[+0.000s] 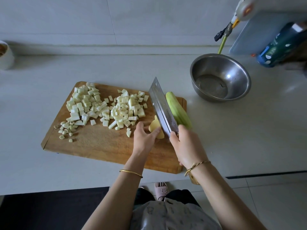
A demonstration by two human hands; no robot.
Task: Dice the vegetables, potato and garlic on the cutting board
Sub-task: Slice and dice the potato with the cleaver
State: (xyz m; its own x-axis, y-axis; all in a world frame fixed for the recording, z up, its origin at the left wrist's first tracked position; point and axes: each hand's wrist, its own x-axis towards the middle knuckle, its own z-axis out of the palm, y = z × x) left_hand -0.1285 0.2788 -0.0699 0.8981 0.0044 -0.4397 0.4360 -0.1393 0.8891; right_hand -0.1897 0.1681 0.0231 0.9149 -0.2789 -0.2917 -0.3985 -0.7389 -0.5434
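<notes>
A wooden cutting board (pixel 103 146) lies on the counter. White diced vegetable cubes (pixel 106 107) are heaped across its far half, and small garlic pieces (pixel 67 129) sit at its left edge. A peeled yellow potato (pixel 153 126) rests near the board's right side; my left hand (pixel 144 136) holds it down with fingers curled over it. My right hand (pixel 186 146) grips the handle of a cleaver (pixel 162 107), whose blade stands on the potato. A peeled pale green gourd (pixel 178 112) lies just right of the blade, at the board's right edge.
A steel bowl (pixel 244 80) stands on the counter at the back right. Behind it are a blue-green bottle (pixel 279 47) and a pale upright board (pixel 254 32). A white container (pixel 6 55) sits at the far left. The counter's front edge runs below my forearms.
</notes>
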